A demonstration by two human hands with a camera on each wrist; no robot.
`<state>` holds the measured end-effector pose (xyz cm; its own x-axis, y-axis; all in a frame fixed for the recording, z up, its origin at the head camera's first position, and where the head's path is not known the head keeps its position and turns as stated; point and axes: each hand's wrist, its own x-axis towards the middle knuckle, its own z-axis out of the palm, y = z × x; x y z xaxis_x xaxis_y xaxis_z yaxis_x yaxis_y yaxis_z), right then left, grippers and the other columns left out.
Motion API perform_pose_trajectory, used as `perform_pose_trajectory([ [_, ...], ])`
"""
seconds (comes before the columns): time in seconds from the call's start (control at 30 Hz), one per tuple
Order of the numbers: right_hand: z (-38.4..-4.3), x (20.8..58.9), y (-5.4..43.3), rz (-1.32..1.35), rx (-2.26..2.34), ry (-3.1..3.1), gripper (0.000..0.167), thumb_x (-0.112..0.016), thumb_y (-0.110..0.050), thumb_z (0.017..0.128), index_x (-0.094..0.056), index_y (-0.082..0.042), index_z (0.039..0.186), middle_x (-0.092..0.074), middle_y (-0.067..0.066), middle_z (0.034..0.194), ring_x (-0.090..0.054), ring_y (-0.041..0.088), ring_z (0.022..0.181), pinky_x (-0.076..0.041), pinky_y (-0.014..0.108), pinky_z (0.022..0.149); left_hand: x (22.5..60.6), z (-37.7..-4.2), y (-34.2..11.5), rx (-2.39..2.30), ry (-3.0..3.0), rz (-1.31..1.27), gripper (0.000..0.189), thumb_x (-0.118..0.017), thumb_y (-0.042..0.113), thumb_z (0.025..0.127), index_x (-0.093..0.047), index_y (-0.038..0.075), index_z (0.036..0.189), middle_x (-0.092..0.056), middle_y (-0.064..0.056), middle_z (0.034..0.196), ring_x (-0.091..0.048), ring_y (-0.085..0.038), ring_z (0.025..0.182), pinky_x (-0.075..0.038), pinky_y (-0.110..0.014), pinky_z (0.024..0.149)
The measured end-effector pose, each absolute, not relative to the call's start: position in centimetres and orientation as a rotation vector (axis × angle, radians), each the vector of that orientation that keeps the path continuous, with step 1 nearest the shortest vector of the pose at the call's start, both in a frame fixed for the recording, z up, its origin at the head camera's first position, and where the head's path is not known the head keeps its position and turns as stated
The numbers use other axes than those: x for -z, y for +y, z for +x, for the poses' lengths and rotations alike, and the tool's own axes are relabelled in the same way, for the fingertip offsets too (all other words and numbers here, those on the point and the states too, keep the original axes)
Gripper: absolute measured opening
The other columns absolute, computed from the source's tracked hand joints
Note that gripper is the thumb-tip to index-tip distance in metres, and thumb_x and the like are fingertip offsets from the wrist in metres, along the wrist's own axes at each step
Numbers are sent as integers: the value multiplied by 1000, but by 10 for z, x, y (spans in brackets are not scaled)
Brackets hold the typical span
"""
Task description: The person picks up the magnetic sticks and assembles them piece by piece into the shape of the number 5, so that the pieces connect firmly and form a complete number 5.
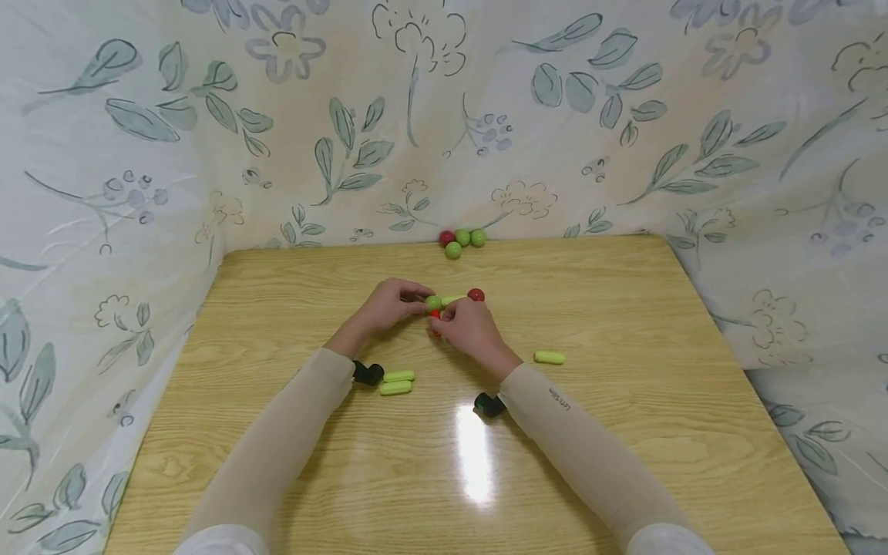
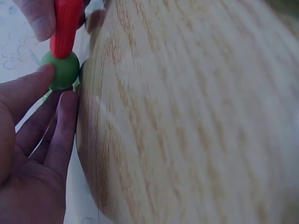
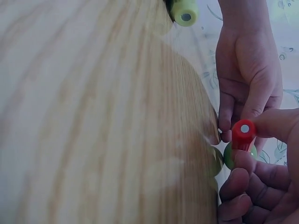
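Note:
Between thumb and fingers, my left hand [image 1: 392, 303] holds a green ball [image 1: 433, 303] low over the wooden table. My right hand [image 1: 474, 330] pinches a short red magnetic rod [image 3: 244, 133], whose outer end shows a pale round spot. In the left wrist view the rod's other end touches the green ball [image 2: 67, 72]. A yellow-green rod [image 1: 454, 300] runs from the green ball toward a red ball [image 1: 475, 294], just beyond my right hand. My right fingers partly hide the red rod in the head view.
Two yellow-green rods [image 1: 396, 388] lie side by side near the left wrist. Another yellow-green rod [image 1: 549, 358] lies right of the right hand. Against the floral cloth at the table's back edge sit a red ball [image 1: 447, 239] and several green balls [image 1: 462, 237].

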<state>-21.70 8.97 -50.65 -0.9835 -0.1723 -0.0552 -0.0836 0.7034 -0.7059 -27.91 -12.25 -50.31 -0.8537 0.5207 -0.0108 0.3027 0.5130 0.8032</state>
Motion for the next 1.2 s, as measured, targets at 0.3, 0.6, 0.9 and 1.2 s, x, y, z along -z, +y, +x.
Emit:
perform_pose_trajectory([
  [0.3,-215,506,90,-197,1149,2806,46,-79,-39,102,-66,-14,66,-56,-5,55,-47,9,50,-33,26,49,503,-279,-122,-1239,2513,705,30,-77,16,104,-78,9,133,-76,-6,128,-70,-23,114,-54,-44,103],
  [0.6,-211,497,95,-212,1188,2805,41,-75,-40,104,-72,-14,72,-57,-6,57,-47,10,51,-35,25,50,504,-278,-123,-1224,2511,708,30,-77,16,104,-78,10,133,-76,-5,127,-70,-22,112,-54,-43,103],
  [0.9,-223,471,116,-222,1243,2844,30,-74,-34,104,-80,-9,91,-72,1,80,-61,19,70,-50,34,62,504,-279,-123,-1213,2523,713,32,-77,17,104,-77,10,135,-76,-5,128,-70,-22,112,-54,-44,103],
  [1.2,-249,446,143,-224,1240,2873,26,-73,-32,105,-81,-7,100,-77,6,91,-67,22,76,-55,38,68,506,-278,-122,-1183,2538,709,31,-77,19,104,-78,12,134,-76,-3,125,-69,-22,111,-54,-44,103],
])
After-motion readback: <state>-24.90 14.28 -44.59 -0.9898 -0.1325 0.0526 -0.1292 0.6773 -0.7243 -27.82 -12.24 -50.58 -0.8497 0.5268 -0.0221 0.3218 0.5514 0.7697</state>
